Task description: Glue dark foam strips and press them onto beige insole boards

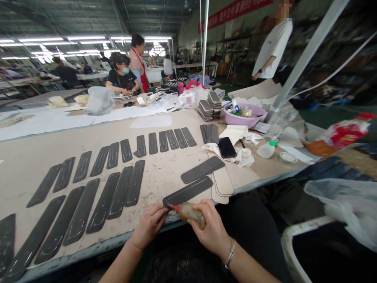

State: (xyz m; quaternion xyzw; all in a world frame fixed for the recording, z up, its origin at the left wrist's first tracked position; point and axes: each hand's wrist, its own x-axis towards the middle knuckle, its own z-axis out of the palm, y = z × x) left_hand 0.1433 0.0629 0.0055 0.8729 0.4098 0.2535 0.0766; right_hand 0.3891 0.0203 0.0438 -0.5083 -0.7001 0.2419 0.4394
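My right hand [211, 228] is wrapped round a small squeeze bottle [190, 212] of yellowish glue; its red nozzle touches the near end of a long dark strip [188, 191] lying at the table's front edge. My left hand [149, 225] presses its fingertips on that same end of the strip, fingers curled. A second dark strip [202, 169] lies just behind, over several tan backing pieces [223, 181]. To the left, two rows of glossy dark strips [103, 184] lie spread on the table.
A black phone [226, 147] rests on a white cloth. A purple bowl [244, 114], stacks of grey pieces [210, 105], plastic bags and a clear bottle [277, 127] stand at the back right. Other people work at far tables; one stands at the right.
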